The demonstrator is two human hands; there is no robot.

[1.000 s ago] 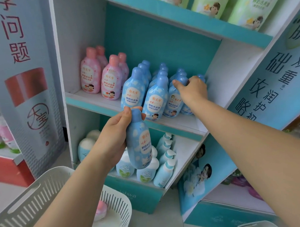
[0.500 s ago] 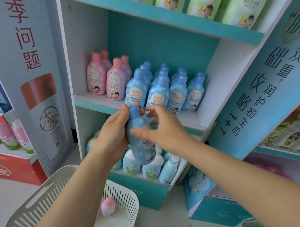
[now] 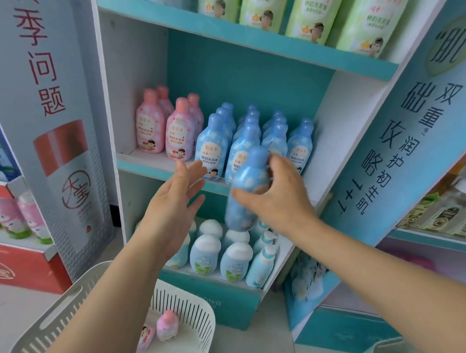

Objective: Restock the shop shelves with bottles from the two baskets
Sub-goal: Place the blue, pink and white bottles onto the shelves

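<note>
Several blue 鲜奶沐浴液 bottles [image 3: 211, 148]

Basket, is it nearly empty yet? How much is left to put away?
Nearly. Done: rows of blue bottles and some pink bottles stand on the middle shelf. In hand: the right hand grips one blue bottle before that shelf; the left hand is open. Left: two loose pink bottles lie in the white basket. The second basket barely shows, so I cannot tell.
</note>
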